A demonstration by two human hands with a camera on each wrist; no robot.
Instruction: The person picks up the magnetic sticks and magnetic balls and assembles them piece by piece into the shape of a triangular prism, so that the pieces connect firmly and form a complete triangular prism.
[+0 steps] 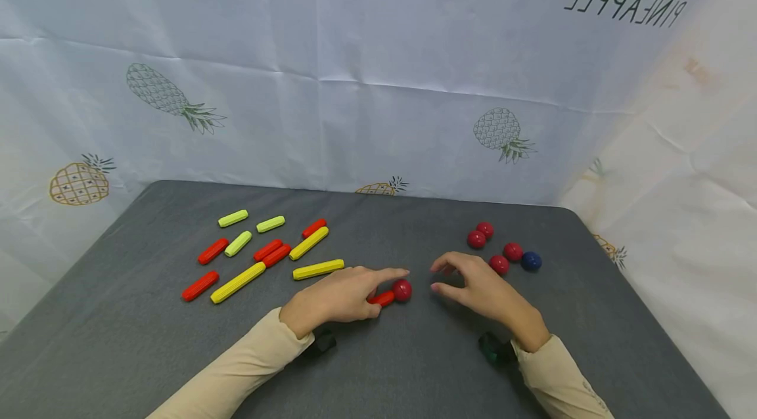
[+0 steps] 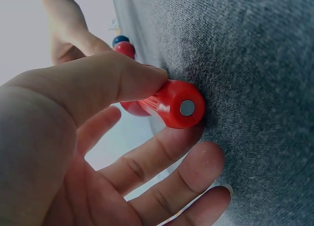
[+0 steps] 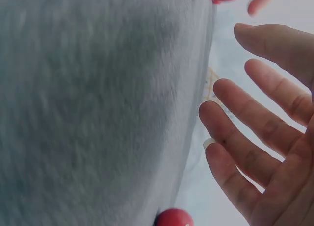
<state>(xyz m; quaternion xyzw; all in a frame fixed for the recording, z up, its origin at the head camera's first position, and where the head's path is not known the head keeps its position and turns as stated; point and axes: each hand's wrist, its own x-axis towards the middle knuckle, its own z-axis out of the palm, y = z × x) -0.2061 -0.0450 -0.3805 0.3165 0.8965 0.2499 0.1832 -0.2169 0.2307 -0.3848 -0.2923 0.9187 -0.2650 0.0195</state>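
Observation:
My left hand (image 1: pixel 340 297) pinches a short red ribbed stick (image 1: pixel 383 299) between thumb and fingers, low over the table. The left wrist view shows a round silver disc in the near end of the red stick (image 2: pixel 179 106). A shiny red ball (image 1: pixel 402 290) touches the stick's far end, below my extended index finger. To the right of that ball my right hand (image 1: pixel 481 291) hovers with fingers apart and slightly bent. Nothing lies between its fingers in the right wrist view, where the hand (image 3: pixel 274 142) is seen palm side on.
On the left lie several loose red sticks (image 1: pixel 200 286), longer yellow sticks (image 1: pixel 238 282) and short lime sticks (image 1: pixel 238 243). Several red balls (image 1: pixel 476 239) and a dark blue ball (image 1: pixel 531 261) sit beyond my right hand. A pineapple-print curtain (image 1: pixel 355 130) hangs behind the grey table (image 1: pixel 118 340).

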